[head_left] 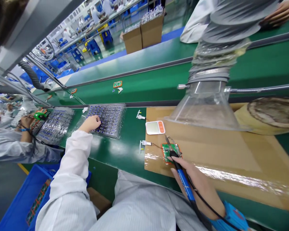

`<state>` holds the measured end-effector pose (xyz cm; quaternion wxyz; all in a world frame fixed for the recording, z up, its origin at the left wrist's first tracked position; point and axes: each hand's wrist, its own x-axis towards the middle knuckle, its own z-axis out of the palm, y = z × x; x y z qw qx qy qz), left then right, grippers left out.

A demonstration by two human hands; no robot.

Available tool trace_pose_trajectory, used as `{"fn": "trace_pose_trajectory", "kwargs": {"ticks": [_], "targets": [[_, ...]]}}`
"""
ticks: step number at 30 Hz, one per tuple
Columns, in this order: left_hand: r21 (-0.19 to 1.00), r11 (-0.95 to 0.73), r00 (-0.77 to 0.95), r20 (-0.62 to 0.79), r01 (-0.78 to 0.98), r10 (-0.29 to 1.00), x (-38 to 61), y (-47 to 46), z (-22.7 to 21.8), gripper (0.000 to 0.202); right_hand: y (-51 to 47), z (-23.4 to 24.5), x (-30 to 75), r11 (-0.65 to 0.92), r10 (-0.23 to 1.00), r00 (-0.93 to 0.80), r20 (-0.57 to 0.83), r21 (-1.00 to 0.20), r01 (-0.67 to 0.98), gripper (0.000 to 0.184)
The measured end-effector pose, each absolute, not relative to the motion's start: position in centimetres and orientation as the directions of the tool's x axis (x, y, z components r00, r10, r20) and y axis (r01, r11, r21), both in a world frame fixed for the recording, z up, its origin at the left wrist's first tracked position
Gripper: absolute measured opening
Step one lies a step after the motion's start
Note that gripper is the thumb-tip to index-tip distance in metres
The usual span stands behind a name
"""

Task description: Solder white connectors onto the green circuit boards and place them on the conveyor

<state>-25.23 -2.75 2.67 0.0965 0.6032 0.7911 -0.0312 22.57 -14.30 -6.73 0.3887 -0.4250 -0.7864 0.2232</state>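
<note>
My left hand [91, 123] reaches out over a clear plastic tray [110, 119] of several small blue parts, fingers curled down onto them; whether it holds one is hidden. My right hand [195, 183] is closed round a blue-handled soldering iron [183, 176]. The iron's tip rests above a small green circuit board [170, 150] in an orange-edged holder on a brown cardboard mat [219, 150]. A white and orange device [155, 127] lies just beyond the board.
A clear fume hood [204, 106] with a grey hose hangs over the mat. A second parts tray [55, 125] lies left, by a co-worker's hands [26, 122]. A green conveyor belt [159, 83] carries small boards. A blue crate [21, 195] sits below left.
</note>
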Motion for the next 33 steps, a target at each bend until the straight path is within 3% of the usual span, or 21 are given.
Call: {"fn": "trace_pose_trajectory", "kwargs": {"ticks": [4, 7, 11, 14, 16, 19, 23, 25, 28, 33], "targets": [[0.171, 0.253, -0.201, -0.275, 0.952, 0.94, -25.6, -2.6, 3.6, 0.006, -13.4, -7.3, 23.1, 0.537, 0.843, -0.309, 0.441, -0.653, 0.534, 0.036], [0.226, 0.222, -0.168, -0.234, 0.948, 0.958, -25.3, -3.2, 4.5, 0.011, -13.0, -7.7, 23.5, 0.517, 0.854, -0.285, 0.435, -0.651, 0.555, 0.034], [0.34, 0.166, -0.183, 0.018, 0.926, 0.983, -23.4, -4.9, 5.1, 0.015, -13.1, -8.0, 23.6, 0.492, 0.865, -0.241, 0.44, -0.654, 0.575, 0.032], [0.539, 0.073, -0.229, 0.227, 0.839, 0.947, -19.6, -6.4, 4.2, 0.016, -13.2, -7.8, 23.5, 0.492, 0.865, -0.232, 0.446, -0.656, 0.572, 0.031], [0.705, -0.006, -0.263, 0.272, 0.709, 0.926, -15.8, -7.4, 2.9, 0.017, -13.2, -7.5, 23.5, 0.5, 0.861, -0.236, 0.45, -0.665, 0.555, 0.029], [0.923, -0.148, -0.231, 0.24, 0.356, 0.943, -9.3, -8.4, 0.7, 0.023, -13.1, -7.0, 23.5, 0.495, 0.866, -0.24, 0.439, -0.678, 0.544, 0.03], [0.987, -0.15, -0.133, 0.143, -0.049, 0.981, -2.2, -8.8, -1.7, 0.028, -13.3, -6.5, 23.6, 0.456, 0.888, -0.2, 0.414, -0.738, 0.497, 0.032], [0.999, -0.01, 0.025, 0.011, -0.042, 1.0, -0.1, -8.9, -2.1, 0.028, -13.6, -6.3, 23.4, 0.416, 0.907, -0.14, 0.396, -0.801, 0.43, 0.032], [0.978, 0.168, 0.249, -0.193, 0.121, 0.949, 1.8, -9.3, -2.3, 0.029, -14.0, -5.6, 22.4, 0.32, 0.945, -0.032, 0.324, -0.904, 0.286, 0.033], [0.95, 0.137, 0.299, -0.222, 0.281, 0.928, 2.9, -10.1, -1.9, 0.024, -13.8, -4.5, 20.5, 0.248, 0.962, 0.095, 0.254, -0.966, 0.072, 0.034]]}}
